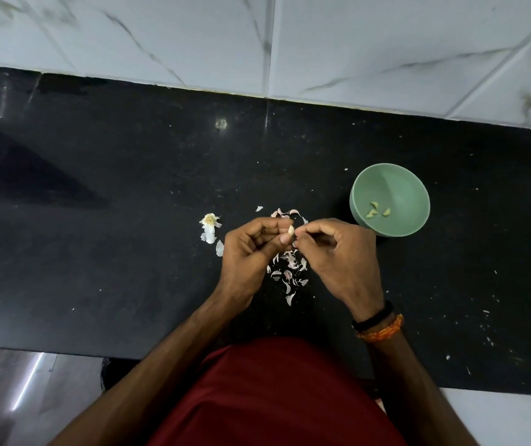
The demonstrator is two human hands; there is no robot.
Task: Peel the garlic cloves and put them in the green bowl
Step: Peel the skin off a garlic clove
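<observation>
Lying on the glossy black worktop (96, 220), a papery garlic husk (209, 224) sat left of both hands; left hand (251, 249) and right hand (338, 255) pinched one pale clove (290, 231) above flaky peels (289, 272); smooth round green bowl (412, 188) held peeled cloves (376, 211).

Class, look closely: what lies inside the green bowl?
Three peeled garlic cloves lie on the floor of the green bowl. Its near wall hides nothing more that can be told.

The counter (129, 220) is black stone — smooth and a bit shiny. The green bowl (389, 199) looks like matt plastic, and the garlic skins (289, 268) look thin like paper — the far wall tiles (386, 43) are glossy.
</observation>
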